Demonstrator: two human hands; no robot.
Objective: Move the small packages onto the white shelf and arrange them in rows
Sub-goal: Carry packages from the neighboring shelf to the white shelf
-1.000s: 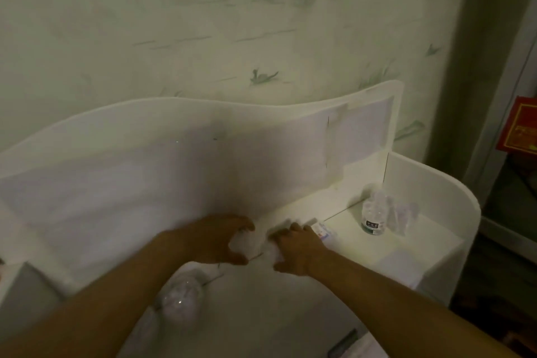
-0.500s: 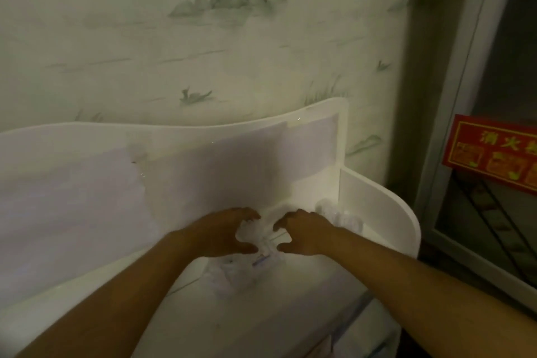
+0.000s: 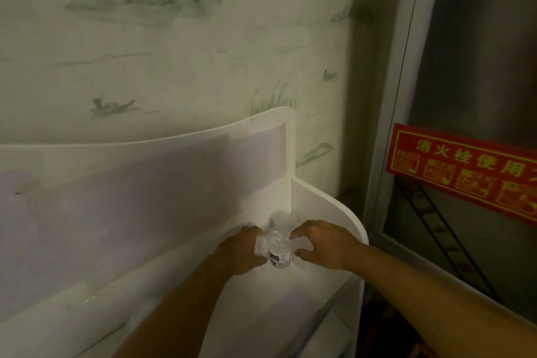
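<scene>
Both hands at the far right corner of the white shelf [image 3: 325, 200], close to where its back panel meets the curved side wall. Left hand [image 3: 241, 250] resting on the shelf surface, fingers bent around a crinkly clear small package [image 3: 261, 244], apparently gripping it, though blur hides the exact hold. Right hand [image 3: 322, 244] just beside, fingers and thumb spread in a loose curve with a gap between them, seemingly holding nothing, poised next to a small clear bottle [image 3: 279, 253] with a dark label. Bottle upright between the two hands, touching or nearly touching the package in the left hand; too blurred to say which. More pale, shiny wrapping [image 3: 280, 216] behind the bottle in the corner itself, too washed out to count or to tell apart as separate packages.

Progress, judged from this view alone: at least a couple of items already up on the shelf and gathered in the corner, so the moving part partly done. No tidy row visible yet, only a tight cluster. Probably still in the arranging step, nudging pieces side by side against the back panel. Much of the shelf surface to the left hidden by the forearms or lost in dim light, so no telling how many packages remain elsewhere.

Off to the right, a red sign [image 3: 465, 171] with yellow characters on a glass-fronted cabinet; above the shelf, pale wallpaper [image 3: 174, 52] with painted hills.
</scene>
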